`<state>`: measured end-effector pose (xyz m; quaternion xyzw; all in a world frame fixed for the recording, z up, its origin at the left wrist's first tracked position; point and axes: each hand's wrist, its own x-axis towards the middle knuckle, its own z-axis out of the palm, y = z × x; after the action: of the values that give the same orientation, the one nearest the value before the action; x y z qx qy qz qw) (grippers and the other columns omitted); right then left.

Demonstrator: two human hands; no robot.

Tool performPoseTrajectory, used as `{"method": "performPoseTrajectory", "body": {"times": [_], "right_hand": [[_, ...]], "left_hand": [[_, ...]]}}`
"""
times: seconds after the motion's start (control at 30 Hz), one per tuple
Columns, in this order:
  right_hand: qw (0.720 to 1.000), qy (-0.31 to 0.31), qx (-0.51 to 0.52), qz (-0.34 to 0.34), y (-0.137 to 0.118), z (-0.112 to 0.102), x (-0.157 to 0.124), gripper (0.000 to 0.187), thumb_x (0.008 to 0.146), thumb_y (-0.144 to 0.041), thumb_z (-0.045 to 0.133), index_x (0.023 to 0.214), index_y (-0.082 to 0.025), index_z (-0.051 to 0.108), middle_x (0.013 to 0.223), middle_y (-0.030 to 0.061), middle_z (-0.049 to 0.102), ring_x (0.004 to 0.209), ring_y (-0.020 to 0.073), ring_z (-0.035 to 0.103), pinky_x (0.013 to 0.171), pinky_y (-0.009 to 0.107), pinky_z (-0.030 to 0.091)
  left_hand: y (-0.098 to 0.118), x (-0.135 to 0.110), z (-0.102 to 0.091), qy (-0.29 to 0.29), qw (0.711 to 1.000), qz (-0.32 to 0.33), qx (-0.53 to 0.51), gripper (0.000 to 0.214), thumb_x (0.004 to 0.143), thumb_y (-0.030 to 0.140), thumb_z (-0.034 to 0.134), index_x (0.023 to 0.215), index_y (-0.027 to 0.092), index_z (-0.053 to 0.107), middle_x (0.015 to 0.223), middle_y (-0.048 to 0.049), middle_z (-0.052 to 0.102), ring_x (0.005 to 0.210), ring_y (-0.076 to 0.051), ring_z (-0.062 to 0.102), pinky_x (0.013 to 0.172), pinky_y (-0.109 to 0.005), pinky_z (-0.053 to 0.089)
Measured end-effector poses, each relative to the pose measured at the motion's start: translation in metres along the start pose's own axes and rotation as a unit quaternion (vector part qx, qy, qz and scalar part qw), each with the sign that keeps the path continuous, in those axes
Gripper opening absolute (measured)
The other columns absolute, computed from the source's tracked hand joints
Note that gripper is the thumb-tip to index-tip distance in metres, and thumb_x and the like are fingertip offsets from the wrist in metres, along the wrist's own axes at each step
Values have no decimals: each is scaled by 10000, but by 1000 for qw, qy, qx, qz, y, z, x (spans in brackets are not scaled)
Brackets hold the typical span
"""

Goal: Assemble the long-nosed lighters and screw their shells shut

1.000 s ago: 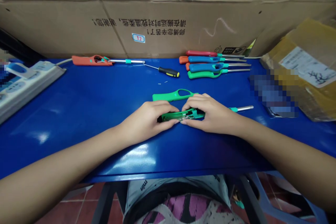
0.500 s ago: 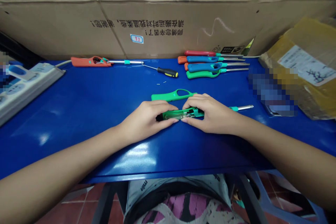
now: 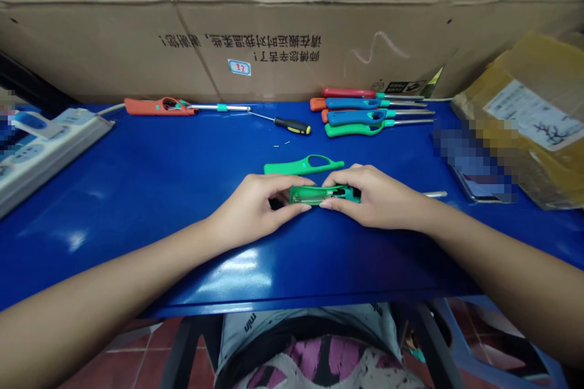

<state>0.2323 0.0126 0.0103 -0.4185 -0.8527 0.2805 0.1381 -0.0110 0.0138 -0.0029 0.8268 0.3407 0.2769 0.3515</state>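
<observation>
Between my two hands lies an opened green long-necked lighter (image 3: 308, 196), its inner parts showing in the half shell. My left hand (image 3: 249, 203) grips the handle end between thumb and fingers. Around the trigger end, my right hand (image 3: 378, 197) is closed, with fingertips at the lighter's middle. Beyond the right hand, the tip of its metal tube pokes out. Just behind the hands rests a loose green handle cover (image 3: 292, 167) with an oval opening. My palms hide part of the lighter.
Several coloured lighters (image 3: 353, 117) lie at the back, and an orange lighter (image 3: 155, 107) further left. A screwdriver (image 3: 292, 126) sits between them. On the left is a power strip (image 3: 59, 140); on the right, a blurred phone-like object (image 3: 474, 164) and a taped parcel (image 3: 515, 97). Cardboard (image 3: 255, 18) walls the back.
My right hand has shifted slightly right along the green lighter, and the lighter has turned so more of its inside shows. Less of the metal tube shows past my right hand.
</observation>
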Motion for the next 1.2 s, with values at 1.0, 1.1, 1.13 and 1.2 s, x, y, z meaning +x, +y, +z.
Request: {"method": "performPoseTrajectory", "body": {"times": [1.0,1.1,1.13,1.2], "right_hand": [[998,26,-61,21,-4,-5,-5,254,881,-483,674,934,-236,699,767,-17,703,684,162,567,725,315,379],[996,27,-79,17,-1,-15,-8,287,827,-433,720,1058,-264,703,780,-29,704,686,167,582,705,312,387],[996,24,-87,11,1,-17,-9,303,828,-414,718,1094,-269,697,816,-25,714,709,172,597,721,315,393],[995,18,-96,-8,3,-20,-10,319,855,-397,700,1149,-275,677,945,-6,734,795,188,634,776,332,401]], "left_hand": [[-1,5,1,-42,952,-178,-247,322,842,139,696,1162,109,680,861,-66,788,791,-168,760,790,-294,614],[-3,7,-3,-44,942,-197,-267,315,835,116,709,1148,107,678,831,-62,790,772,-166,766,771,-281,622],[-3,8,-4,-45,939,-203,-272,312,833,119,718,1142,107,680,827,-63,792,765,-168,768,764,-281,626],[-3,9,-7,-52,934,-215,-279,301,830,145,743,1123,109,687,801,-61,790,734,-174,767,740,-291,638]]}}
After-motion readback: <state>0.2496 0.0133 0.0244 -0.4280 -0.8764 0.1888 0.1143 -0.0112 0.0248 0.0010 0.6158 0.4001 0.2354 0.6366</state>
